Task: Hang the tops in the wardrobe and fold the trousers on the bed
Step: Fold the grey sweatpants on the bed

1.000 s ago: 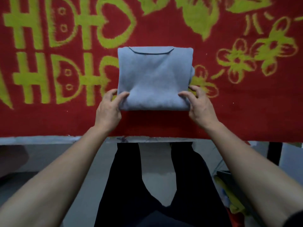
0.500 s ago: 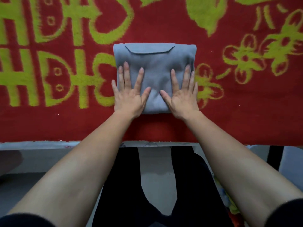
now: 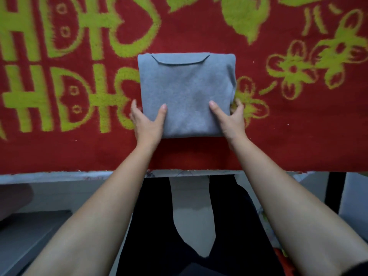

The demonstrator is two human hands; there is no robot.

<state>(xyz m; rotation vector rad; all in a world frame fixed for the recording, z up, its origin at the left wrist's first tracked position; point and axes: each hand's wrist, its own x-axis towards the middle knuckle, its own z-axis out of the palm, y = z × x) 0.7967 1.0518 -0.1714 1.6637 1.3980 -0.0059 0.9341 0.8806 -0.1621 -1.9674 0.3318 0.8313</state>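
trousers (image 3: 187, 94): grey, folded into a flat square; I see them lying on the blanket, close to its near edge, roughly mid-width.
left hand (image 3: 148, 124): pinching the fold's near left corner, thumb on top, fingers down the left side.
right hand (image 3: 232, 122): pinching the near right corner, thumb on top, fingers curled round the right side.
blanket (image 3: 278, 136): red with a yellow-green pattern, spread to the near edge of the bed (image 3: 59, 177).

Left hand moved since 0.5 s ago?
Yes. The left hand has slid outward, off the top of the folded grey trousers, to grip their near left corner, thumb on top.
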